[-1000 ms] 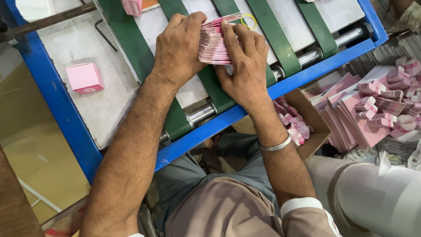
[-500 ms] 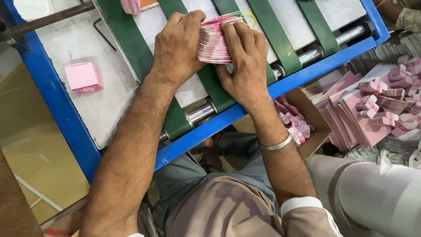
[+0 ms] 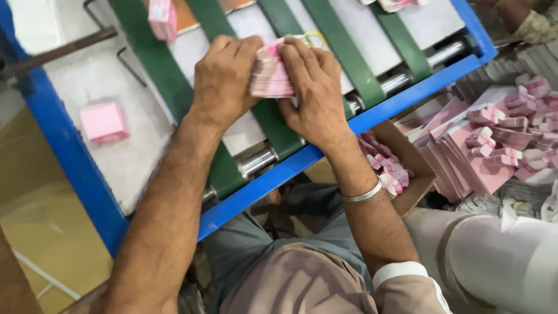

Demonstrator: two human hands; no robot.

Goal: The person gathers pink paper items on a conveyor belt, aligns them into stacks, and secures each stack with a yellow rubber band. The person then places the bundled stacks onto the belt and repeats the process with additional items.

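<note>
Both hands grip one thick stack of small pink paper labels (image 3: 269, 74) over the green belts (image 3: 273, 125) of a blue-framed conveyor (image 3: 343, 131). My left hand (image 3: 224, 81) clamps the stack's left side, thumb and fingers wrapped around it. My right hand (image 3: 314, 87) presses on its right side and top; a silver bangle (image 3: 361, 195) sits on that wrist. A yellow rubber band (image 3: 315, 38) lies on the belt just behind the stack.
A pink block of labels (image 3: 104, 122) rests on the grey side plate at left. Another pink bundle (image 3: 161, 18) rides the belt farther up. An open cardboard box (image 3: 401, 168) of small pink bundles and fanned pink sheets (image 3: 482, 145) lie at right.
Both hands stay on the pink stack in the same place on the belt; only the fingers shift slightly along its edges.
</note>
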